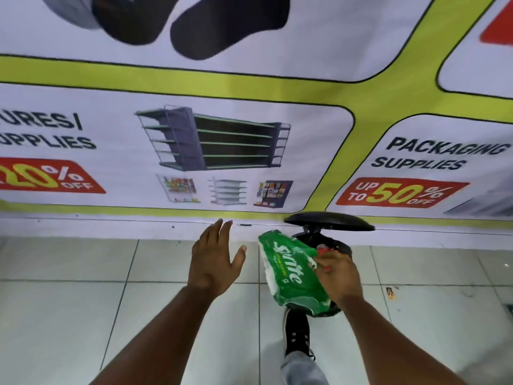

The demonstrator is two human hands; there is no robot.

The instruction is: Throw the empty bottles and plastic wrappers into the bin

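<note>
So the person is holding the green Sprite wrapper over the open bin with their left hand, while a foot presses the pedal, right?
Not quite: the head view shows the right hand gripping the green Sprite wrapper over the open bin; the left hand is open. The foot is at the bin's base.

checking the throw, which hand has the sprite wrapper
The right hand grips the green Sprite wrapper over the open black bin; the left hand is spread and empty.
</note>
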